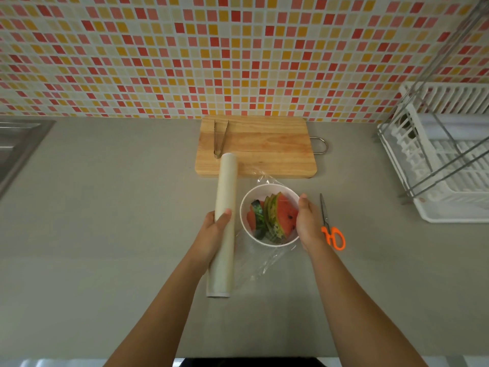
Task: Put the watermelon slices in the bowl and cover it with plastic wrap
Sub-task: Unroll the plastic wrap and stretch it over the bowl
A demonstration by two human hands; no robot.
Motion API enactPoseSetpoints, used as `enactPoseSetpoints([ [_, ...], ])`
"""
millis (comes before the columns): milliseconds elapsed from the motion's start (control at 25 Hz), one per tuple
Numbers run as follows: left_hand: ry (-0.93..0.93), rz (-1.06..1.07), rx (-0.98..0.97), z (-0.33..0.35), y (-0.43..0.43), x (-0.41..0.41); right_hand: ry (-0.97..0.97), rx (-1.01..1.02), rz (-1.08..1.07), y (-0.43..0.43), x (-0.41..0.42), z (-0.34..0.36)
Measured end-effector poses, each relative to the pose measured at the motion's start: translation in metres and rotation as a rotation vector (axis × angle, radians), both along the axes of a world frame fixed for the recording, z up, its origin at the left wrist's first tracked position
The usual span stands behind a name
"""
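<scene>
Left hand (214, 227) grip clenched around wrap roll (224, 221). Right hand (308, 221) cupped against bowl (267, 190) side. Watermelon slices (275, 217) in bowl on table (105, 207), film (260, 260) stretched over it.

The gray counter (105, 207) runs from the near edge to the tiled wall. A wooden cutting board (264, 149) lies at the far side, close to the wall. A white bowl (270, 189) sits just in front of the board. Orange scissors (330, 229) lie just right of the bowl. A white dish rack (449, 165) stands far to the right. A metal sink (18, 147) is set into the counter at the far left edge.
</scene>
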State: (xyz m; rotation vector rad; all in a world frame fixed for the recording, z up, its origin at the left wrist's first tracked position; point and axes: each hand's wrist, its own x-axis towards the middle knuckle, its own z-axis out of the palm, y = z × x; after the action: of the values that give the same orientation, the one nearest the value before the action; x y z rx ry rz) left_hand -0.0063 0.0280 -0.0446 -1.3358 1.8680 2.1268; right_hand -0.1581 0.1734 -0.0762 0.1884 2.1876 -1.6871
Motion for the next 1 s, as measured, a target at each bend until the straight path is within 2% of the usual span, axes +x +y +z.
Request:
enactPoseSetpoints([
  [160,-0.009,-0.057,-0.038,-0.005,0.003,0.016,0.015,-0.006,-0.013,0.0,0.0,-0.001],
  [400,0.042,-0.038,0.036,-0.003,0.014,0.028,-0.012,0.001,-0.018,0.0,-0.001,-0.004],
  [600,-0.02,-0.071,0.066,-0.004,0.015,0.043,-0.01,-0.026,-0.023,0.0,0.0,-0.002],
  [760,0.061,-0.034,0.13,-0.001,0.019,0.049,-0.003,-0.04,-0.025,0.001,0.0,-0.001],
  [1000,0.041,-0.018,0.101,-0.006,0.024,0.052,-0.011,-0.047,-0.038,0.002,-0.004,-0.007],
])
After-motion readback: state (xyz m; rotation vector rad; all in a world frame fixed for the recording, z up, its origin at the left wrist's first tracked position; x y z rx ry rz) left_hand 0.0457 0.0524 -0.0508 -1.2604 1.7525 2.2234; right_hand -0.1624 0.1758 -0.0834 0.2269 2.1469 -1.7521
